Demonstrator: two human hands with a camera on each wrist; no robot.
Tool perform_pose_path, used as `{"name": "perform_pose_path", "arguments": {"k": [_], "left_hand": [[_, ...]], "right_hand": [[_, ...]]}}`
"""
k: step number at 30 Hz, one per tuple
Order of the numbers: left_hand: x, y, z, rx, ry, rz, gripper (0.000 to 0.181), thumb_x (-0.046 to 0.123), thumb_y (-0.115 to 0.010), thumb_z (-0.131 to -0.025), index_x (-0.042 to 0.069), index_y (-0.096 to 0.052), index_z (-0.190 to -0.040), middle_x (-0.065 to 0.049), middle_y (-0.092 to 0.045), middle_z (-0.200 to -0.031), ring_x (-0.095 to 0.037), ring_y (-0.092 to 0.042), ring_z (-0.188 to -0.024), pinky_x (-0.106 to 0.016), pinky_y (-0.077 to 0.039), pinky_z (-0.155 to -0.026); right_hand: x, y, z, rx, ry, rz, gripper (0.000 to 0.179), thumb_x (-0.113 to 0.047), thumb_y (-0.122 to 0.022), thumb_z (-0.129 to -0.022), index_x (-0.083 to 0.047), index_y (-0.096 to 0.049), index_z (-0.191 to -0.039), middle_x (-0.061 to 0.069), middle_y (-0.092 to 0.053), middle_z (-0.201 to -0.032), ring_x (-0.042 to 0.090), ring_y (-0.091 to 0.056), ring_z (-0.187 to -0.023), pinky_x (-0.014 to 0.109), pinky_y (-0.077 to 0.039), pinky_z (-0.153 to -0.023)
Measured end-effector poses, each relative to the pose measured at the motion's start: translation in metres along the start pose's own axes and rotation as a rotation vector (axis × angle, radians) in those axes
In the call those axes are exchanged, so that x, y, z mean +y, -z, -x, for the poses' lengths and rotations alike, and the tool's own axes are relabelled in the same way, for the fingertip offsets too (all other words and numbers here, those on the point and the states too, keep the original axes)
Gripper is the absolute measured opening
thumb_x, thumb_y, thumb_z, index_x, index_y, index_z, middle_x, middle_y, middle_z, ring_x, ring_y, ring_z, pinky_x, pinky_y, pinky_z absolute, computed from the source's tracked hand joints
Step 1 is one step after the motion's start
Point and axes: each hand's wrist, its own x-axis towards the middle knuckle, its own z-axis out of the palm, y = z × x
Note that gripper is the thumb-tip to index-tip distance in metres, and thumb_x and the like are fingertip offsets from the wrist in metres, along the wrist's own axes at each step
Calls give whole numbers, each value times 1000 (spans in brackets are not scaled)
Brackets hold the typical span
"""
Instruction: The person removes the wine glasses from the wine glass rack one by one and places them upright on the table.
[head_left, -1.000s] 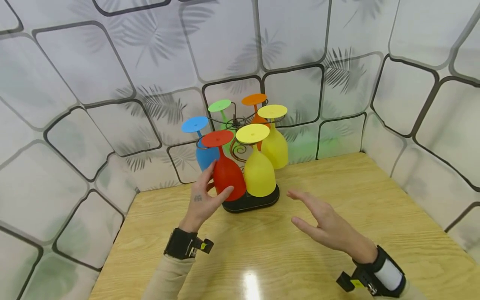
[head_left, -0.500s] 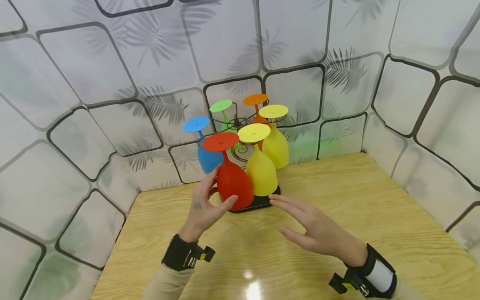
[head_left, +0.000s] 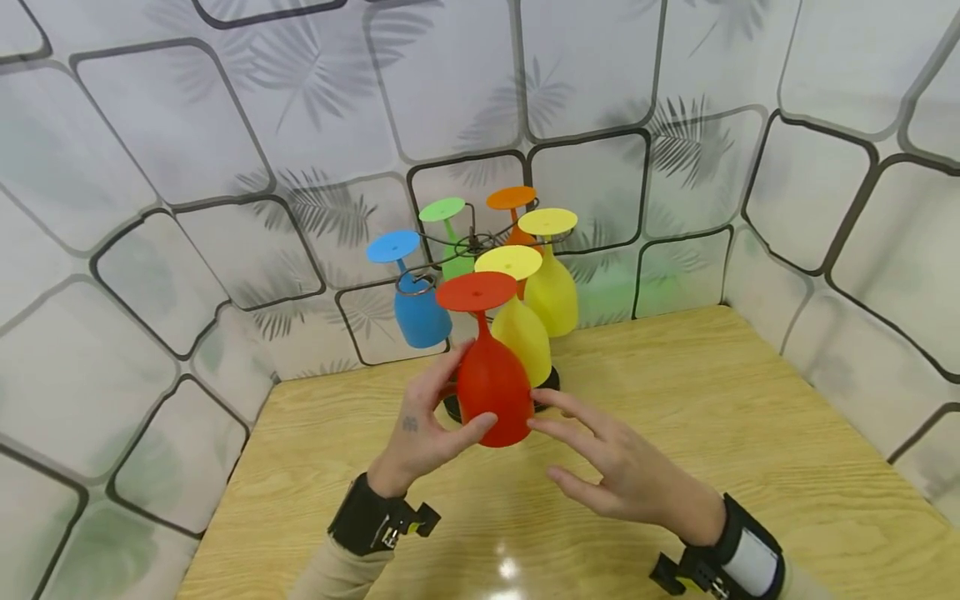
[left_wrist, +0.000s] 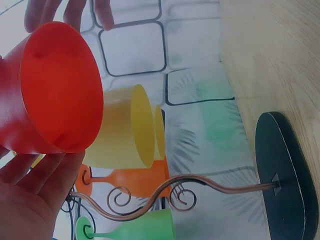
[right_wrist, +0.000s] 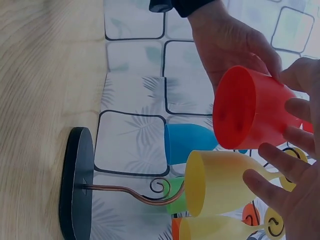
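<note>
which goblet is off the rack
The red goblet: the left hand grips it by the bowl, in front of the rack. The blue goblet, green goblet, orange goblet, front yellow goblet and rear yellow goblet all hang from the rack.

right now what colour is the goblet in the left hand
The goblet is red, clearest in the head view.
</note>
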Motion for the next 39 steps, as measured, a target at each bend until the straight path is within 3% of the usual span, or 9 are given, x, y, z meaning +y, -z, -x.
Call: {"name": "perform_pose_path", "arguments": {"k": [8,16,22,31,35,39], "left_hand": [[4,-9,1,-73,-25,64,78,47,-70,-94,2,-45,-152,-16,-67,-128,-24,-70,-107,-36,-63,-83],[15,-20,3,-184,25,127,75,47,-68,-95,6,-44,-153,-12,-66,-130,-20,-70,-106,-34,-63,-83],[18,-25,5,-236,65,188,76,46,-66,-97,3,-42,-154,-16,-67,-132,-18,-72,-105,-32,-63,-81],[22,-31,6,-259,99,216,70,42,-65,-98,2,-44,-152,-17,-71,-127,-21,-74,-104,-32,-63,-78],[24,-32,7,-248,114,226,68,49,-62,-99,6,-49,-150,-14,-69,-129,-18,-73,-100,-34,-64,-77],[26,-32,6,-246,90,243,64,49,-59,-100,7,-51,-148,-15,-66,-131,-18,-73,-100,-34,-64,-77]], "right_hand": [[0,1,-5,124,106,47,39,-27,-54,-104,-1,-62,-132,25,-51,-143,31,-56,-126,33,-58,-91],[5,4,-4,158,149,180,38,-13,-44,-105,0,-59,-138,26,-51,-146,33,-57,-129,27,-46,-110],[7,3,-2,145,182,282,37,-19,-42,-109,-6,-61,-138,22,-52,-149,38,-49,-139,33,-31,-122],[12,2,3,159,261,372,32,-27,-44,-109,-23,-63,-135,21,-56,-145,42,-43,-142,51,-22,-127],[12,2,3,181,266,360,30,-30,-48,-108,-20,-64,-131,23,-57,-142,43,-45,-138,52,-23,-126],[13,4,4,197,228,315,35,-37,-53,-105,-15,-63,-131,25,-56,-141,43,-45,-139,50,-22,-127]]}}
